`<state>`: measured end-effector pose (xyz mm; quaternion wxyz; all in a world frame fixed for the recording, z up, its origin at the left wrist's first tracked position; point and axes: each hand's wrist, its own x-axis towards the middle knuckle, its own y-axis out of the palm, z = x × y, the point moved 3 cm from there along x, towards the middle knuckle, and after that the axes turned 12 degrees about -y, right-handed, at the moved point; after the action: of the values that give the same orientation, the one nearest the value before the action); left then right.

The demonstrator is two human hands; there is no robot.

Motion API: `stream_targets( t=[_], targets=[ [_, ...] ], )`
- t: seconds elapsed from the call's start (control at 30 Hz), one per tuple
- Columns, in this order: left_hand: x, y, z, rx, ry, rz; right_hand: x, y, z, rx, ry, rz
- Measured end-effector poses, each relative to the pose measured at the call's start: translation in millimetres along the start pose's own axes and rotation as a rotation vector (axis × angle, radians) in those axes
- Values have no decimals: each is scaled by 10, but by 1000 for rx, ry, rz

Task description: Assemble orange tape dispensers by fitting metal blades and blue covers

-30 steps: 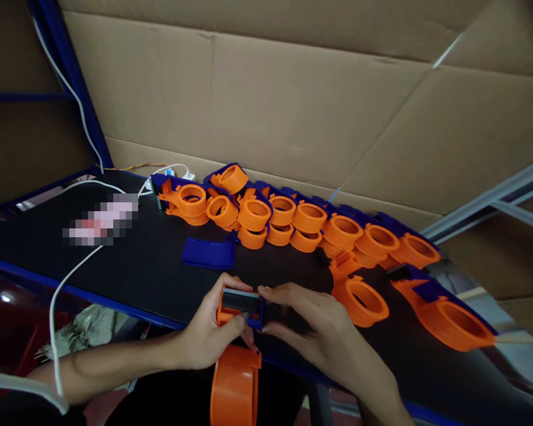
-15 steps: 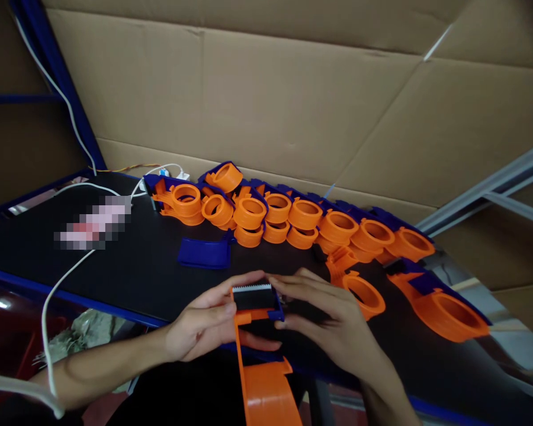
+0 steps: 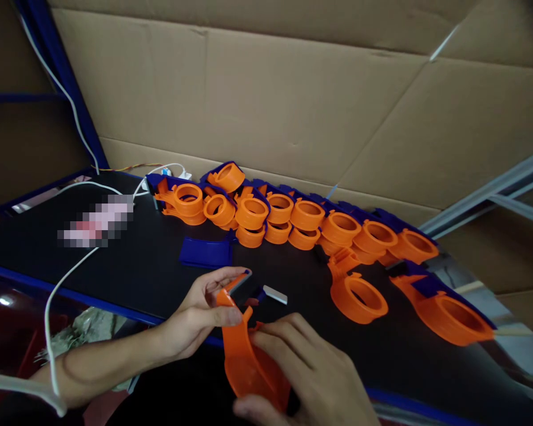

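An orange packing tape dispenser (image 3: 242,355) is held low over the front edge of the black table. My left hand (image 3: 199,319) is closed on its head end, thumb on the orange side and fingers behind the dark part there. My right hand (image 3: 308,367) is closed around its rounded orange body, thumb at the near side and fingers over the far side. A pale flat strip (image 3: 275,294) shows just beyond the head; whether it is attached cannot be told. Beyond my left hand a blue plastic piece (image 3: 205,252) lies on the table.
Stacked orange and blue tape dispensers (image 3: 308,214) line the cardboard wall (image 3: 266,106). Another orange dispenser (image 3: 359,299) and an orange-blue one (image 3: 453,316) lie at right. A white cable (image 3: 48,313) hangs at left, near my forearm. A blurred-out patch (image 3: 100,222) covers something.
The dispenser has turned, its toothed edge no longer facing me. My right hand has moved from the head down to the rounded body. The pale strip has come into view.
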<state>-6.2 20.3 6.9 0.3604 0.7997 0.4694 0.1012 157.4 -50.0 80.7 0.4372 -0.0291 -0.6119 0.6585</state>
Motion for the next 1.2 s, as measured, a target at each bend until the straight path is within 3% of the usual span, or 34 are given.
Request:
stream_targets(
  t=[0.1,0.17,0.3,0.37,0.43,0.53,0.67,0.73,0.87,0.93,1.03,1.1,1.2],
  targets=[
    [16,22,-16,23,24,-12,44,132,40,-69,-16,0],
    [42,59,-68,-10,50,67,92,125,-9,36,31,-41],
    [77,117,-169,-167,23,244,217,59,-195,549,244,-106],
    [88,114,-175,-201,-23,290,282,84,-276,818,331,-74],
    [112,76,-155,-248,-72,294,338,125,-364,939,380,-30],
    [180,-32,-129,-366,-94,199,408,154,-580,835,406,-26],
    [236,-137,-113,-456,-63,103,557,178,-946,491,352,-21],
    [216,-126,-87,-410,-100,163,696,242,-1057,341,249,53],
    [90,13,16,-227,-319,499,1029,479,-1059,141,-62,234],
    [29,78,79,-129,-441,629,1157,628,-1034,1,-140,333],
    [33,95,133,-78,-419,579,1274,826,-1047,-120,-116,409],
    [61,81,167,-94,-389,517,1321,926,-1061,-136,-80,408],
    [85,75,224,-104,-418,531,1384,1023,-1048,-144,-34,382]
  ],
)
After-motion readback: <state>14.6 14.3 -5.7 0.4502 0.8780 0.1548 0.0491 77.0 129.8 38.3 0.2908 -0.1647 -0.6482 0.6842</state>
